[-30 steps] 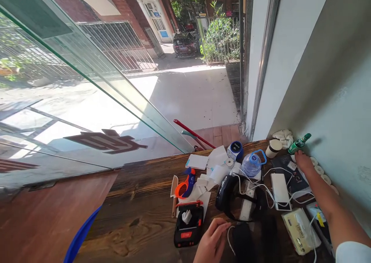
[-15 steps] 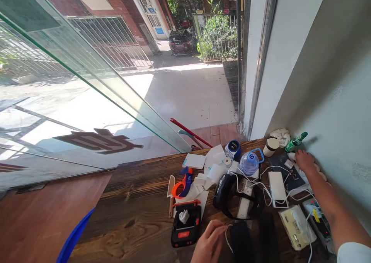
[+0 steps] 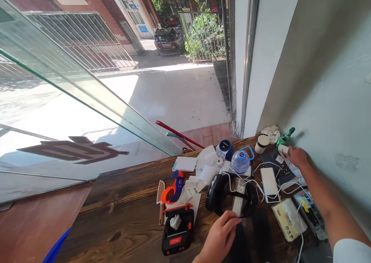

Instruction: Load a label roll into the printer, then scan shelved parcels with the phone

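My left hand is closed in a pinch at the front of the table, beside the lower end of a clear plastic packet. Whether its fingertips grip the packet or something else is hidden. A black headset-like device with a strap lies around the packet. By the wall, my right hand has its fingers on a small white roll-shaped object with red marks. Just behind that object stands a green bottle. Beneath my right forearm are a dark flat package and more white pieces, partly covered.
A black-and-orange device, an orange-and-blue tape dispenser and loose papers lie to the left. A clear bottle with a blue handle, a white power bank, cables, a tissue pack and a power strip crowd the right.
My left hand has moved right and up, off the white cord it was beside. My right hand has come away from the wall side with the white object now showing at its fingers. The view has shifted right.
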Demonstrator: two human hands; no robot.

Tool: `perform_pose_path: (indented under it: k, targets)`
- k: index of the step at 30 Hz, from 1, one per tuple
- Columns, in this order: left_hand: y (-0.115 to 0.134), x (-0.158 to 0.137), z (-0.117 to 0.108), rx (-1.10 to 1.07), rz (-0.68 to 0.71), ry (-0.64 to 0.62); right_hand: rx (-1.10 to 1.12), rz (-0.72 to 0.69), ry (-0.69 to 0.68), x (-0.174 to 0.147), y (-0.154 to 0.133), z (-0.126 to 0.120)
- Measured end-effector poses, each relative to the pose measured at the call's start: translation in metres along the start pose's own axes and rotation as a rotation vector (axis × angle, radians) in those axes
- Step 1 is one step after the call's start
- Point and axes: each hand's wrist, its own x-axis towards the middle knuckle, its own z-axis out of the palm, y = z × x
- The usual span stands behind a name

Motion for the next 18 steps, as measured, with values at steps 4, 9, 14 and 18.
perform_pose_path:
  k: [4, 9, 14, 18]
  targets:
    - [0.011, 0.103, 0.046, 0.035, 0.153, -0.106, 0.078, 0.002, 0.034, -0.002, 0.000, 0.009]
    - [0.020, 0.260, 0.134, 0.255, -0.030, -0.237, 0.212, -0.012, 0.077, 0.001, 0.005, 0.025]
    - [0.010, 0.339, 0.194, 0.303, -0.099, -0.267, 0.375, -0.065, 0.113, 0.004, 0.014, 0.036]
    - [-0.007, 0.349, 0.207, 0.294, -0.215, -0.304, 0.503, -0.085, 0.127, 0.007, 0.019, 0.040]
